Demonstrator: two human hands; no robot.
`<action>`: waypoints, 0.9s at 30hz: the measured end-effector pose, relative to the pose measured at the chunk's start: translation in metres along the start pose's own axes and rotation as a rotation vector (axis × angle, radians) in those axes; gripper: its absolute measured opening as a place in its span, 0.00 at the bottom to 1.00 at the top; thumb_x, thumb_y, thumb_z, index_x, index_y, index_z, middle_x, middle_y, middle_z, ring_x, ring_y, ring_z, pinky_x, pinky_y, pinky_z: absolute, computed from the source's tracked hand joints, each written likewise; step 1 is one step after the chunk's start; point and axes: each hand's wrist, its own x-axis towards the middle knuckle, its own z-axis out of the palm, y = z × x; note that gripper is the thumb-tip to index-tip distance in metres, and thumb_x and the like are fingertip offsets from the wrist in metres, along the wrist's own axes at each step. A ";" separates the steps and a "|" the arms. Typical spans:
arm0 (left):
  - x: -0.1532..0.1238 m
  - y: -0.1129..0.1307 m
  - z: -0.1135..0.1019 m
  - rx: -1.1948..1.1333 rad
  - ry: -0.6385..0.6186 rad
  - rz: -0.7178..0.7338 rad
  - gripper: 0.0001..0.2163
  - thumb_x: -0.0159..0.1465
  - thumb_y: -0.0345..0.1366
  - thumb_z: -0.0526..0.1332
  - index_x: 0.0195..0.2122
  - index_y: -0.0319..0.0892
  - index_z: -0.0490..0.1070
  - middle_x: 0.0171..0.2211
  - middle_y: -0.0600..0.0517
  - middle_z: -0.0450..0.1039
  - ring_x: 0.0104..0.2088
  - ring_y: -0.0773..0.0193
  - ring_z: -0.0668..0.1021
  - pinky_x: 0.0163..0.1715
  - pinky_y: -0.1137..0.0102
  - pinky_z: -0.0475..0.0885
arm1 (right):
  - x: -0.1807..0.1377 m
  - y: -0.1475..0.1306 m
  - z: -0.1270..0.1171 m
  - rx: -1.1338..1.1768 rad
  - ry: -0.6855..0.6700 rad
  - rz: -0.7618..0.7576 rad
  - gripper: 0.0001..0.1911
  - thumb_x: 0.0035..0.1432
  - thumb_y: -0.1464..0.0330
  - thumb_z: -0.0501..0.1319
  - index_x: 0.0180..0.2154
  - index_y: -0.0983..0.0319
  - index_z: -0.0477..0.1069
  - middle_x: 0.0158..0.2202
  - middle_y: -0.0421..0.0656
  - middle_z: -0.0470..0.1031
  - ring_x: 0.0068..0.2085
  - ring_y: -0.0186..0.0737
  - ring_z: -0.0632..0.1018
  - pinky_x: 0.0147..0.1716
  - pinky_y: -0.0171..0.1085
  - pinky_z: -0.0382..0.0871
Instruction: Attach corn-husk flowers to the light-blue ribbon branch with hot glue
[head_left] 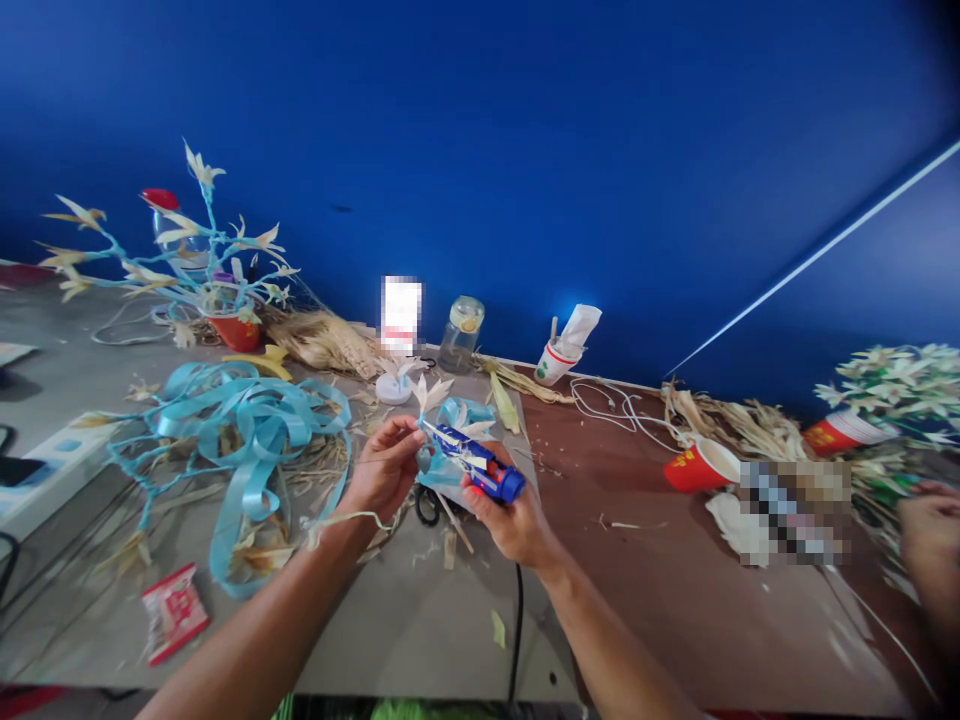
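Observation:
My left hand pinches the stem of a pale husk flower, whose petals point up. Gripped in my right hand is a blue glue gun, its nozzle close to the flower's base; whether they touch I cannot tell. A black cord runs down below that hand. Behind the glue gun lies some light blue ribbon. A larger tangle of blue ribbon spreads to the left of my left hand, among husk scraps and blue-wrapped stems.
Back left, a red cup holds blue-wrapped branches with husk flowers. A glass jar and a white cup stand along the wall. A red paper cup lies tipped at right, near another person's hand. A red packet lies front left.

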 end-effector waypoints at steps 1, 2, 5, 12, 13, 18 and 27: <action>0.000 0.000 0.000 -0.001 -0.002 -0.005 0.12 0.46 0.30 0.71 0.29 0.40 0.69 0.23 0.56 0.71 0.21 0.71 0.74 0.22 0.76 0.69 | 0.000 0.000 0.000 -0.013 -0.002 -0.005 0.12 0.56 0.64 0.58 0.42 0.60 0.61 0.31 0.39 0.67 0.29 0.33 0.70 0.30 0.33 0.67; 0.000 0.001 0.000 -0.001 -0.004 -0.009 0.12 0.47 0.30 0.70 0.30 0.40 0.69 0.23 0.56 0.71 0.21 0.71 0.74 0.22 0.76 0.69 | 0.000 0.000 0.000 -0.027 -0.005 -0.010 0.12 0.56 0.64 0.58 0.42 0.60 0.61 0.31 0.39 0.67 0.30 0.34 0.70 0.31 0.33 0.67; -0.001 0.002 0.000 0.000 -0.005 -0.018 0.11 0.47 0.30 0.70 0.30 0.39 0.69 0.24 0.56 0.71 0.22 0.72 0.74 0.23 0.76 0.70 | 0.001 -0.002 0.001 -0.067 -0.002 -0.030 0.12 0.56 0.65 0.58 0.42 0.61 0.62 0.31 0.39 0.65 0.30 0.33 0.68 0.32 0.33 0.66; -0.002 0.002 0.000 -0.011 -0.018 -0.014 0.10 0.48 0.30 0.70 0.30 0.39 0.70 0.24 0.56 0.72 0.23 0.72 0.74 0.24 0.76 0.70 | 0.000 -0.005 0.001 -0.133 0.005 -0.078 0.10 0.56 0.67 0.58 0.40 0.62 0.63 0.34 0.41 0.65 0.32 0.34 0.69 0.34 0.33 0.65; -0.001 0.001 -0.001 -0.014 -0.023 -0.014 0.10 0.48 0.30 0.70 0.30 0.39 0.70 0.25 0.56 0.72 0.23 0.72 0.74 0.25 0.76 0.71 | 0.000 -0.005 0.001 -0.133 0.007 -0.082 0.10 0.56 0.67 0.58 0.40 0.62 0.63 0.34 0.41 0.65 0.32 0.34 0.68 0.34 0.33 0.65; -0.001 0.001 -0.002 -0.020 -0.035 -0.006 0.10 0.49 0.29 0.69 0.31 0.39 0.70 0.25 0.56 0.72 0.24 0.72 0.74 0.25 0.76 0.71 | 0.000 -0.002 0.001 -0.130 0.019 -0.096 0.10 0.56 0.67 0.58 0.41 0.62 0.63 0.35 0.42 0.66 0.33 0.35 0.69 0.36 0.34 0.66; -0.003 0.002 0.001 -0.008 -0.019 -0.009 0.10 0.48 0.30 0.70 0.30 0.40 0.71 0.24 0.56 0.72 0.23 0.72 0.74 0.25 0.76 0.70 | 0.000 -0.001 0.000 -0.127 0.011 -0.078 0.11 0.56 0.67 0.58 0.42 0.61 0.64 0.35 0.42 0.67 0.34 0.35 0.69 0.37 0.35 0.66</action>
